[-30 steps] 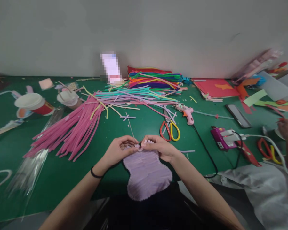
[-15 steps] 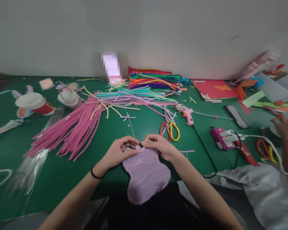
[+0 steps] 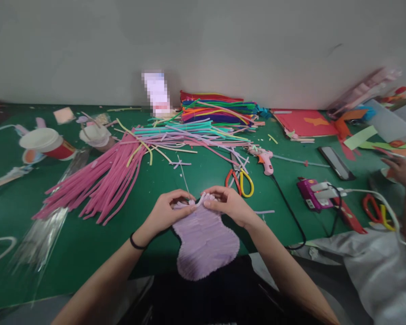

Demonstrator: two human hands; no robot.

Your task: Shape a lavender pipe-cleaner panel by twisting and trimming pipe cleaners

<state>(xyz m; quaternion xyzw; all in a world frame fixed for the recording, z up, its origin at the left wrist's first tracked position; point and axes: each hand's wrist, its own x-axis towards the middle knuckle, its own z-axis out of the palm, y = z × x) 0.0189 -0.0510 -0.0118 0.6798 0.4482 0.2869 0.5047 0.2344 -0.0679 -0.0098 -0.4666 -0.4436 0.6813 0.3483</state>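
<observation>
Both hands pinch the upper edge of a lilac, stocking-shaped piece [image 3: 206,243] that seems made of fuzzy pipe cleaners laid side by side. My left hand [image 3: 165,210] is closed on its top left corner. At the top right, my right hand [image 3: 230,205] is closed on the same edge, with a short curled lilac strip between the two hands. The piece hangs over the table's front edge toward my lap. Just beyond the fingers lies a small lilac pipe-cleaner cross [image 3: 180,163] with a thin stem running toward my left hand.
Pink pipe cleaners [image 3: 101,180] fan out at left, near paper cups [image 3: 49,143]. Colourful bundles [image 3: 216,110] lie behind. Scissors [image 3: 240,180] and a pink glue gun [image 3: 265,161] are right of centre; its cord runs to a purple power adapter [image 3: 313,194]. Another person's hand [image 3: 404,171] is at far right.
The fingers of my right hand have shifted slightly, and more of the curled lilac strip shows at the top edge. The lilac piece has risen a little.
</observation>
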